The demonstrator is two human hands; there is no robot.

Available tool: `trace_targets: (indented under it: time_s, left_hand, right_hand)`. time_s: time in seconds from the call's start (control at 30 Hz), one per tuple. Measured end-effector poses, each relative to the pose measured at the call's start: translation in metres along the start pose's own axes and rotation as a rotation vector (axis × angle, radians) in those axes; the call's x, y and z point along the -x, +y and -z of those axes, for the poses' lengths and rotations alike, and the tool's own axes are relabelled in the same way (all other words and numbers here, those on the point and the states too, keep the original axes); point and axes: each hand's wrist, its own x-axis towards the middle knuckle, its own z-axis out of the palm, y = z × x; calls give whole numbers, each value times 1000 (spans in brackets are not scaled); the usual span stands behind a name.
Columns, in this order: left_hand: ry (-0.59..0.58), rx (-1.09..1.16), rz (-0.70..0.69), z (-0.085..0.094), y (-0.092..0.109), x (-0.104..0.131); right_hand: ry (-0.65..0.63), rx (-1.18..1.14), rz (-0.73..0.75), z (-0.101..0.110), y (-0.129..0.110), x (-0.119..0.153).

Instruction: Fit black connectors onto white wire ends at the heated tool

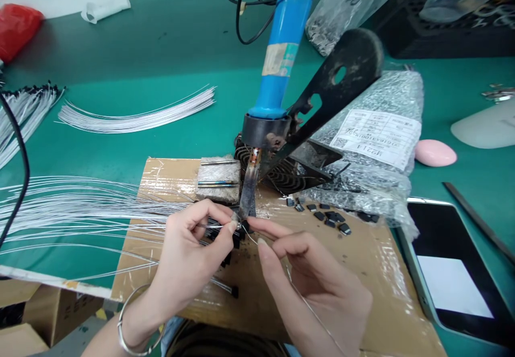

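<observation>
A blue-handled soldering iron (279,51) points tip-down in a black metal stand (338,78). Just below its tip, my left hand (203,244) pinches a thin white wire near its end. My right hand (309,276) grips a strand of solder wire (311,309), which runs across the palm and reaches up toward the iron tip. Both sets of fingertips are close together there, and whether the solder touches the tip I cannot make out. Small black connectors (230,291) with wires attached lie under and beside my left hand.
White wires (80,201) fan out leftward; another bundle (140,113) lies behind. A cardboard sheet (382,276) covers the work area, with loose black pieces (330,216) on it. Right are a bubble-wrap package (386,99), a phone (450,271) and a pink egg-shaped object (435,153).
</observation>
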Motion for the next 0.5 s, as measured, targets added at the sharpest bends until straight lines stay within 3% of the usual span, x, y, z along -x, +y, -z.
trace_targets:
  time_s: [0.5]
  left_hand:
    - [10,-47,-34,1,-4,0]
  right_hand:
    - [3,-6,39,-1,5,0]
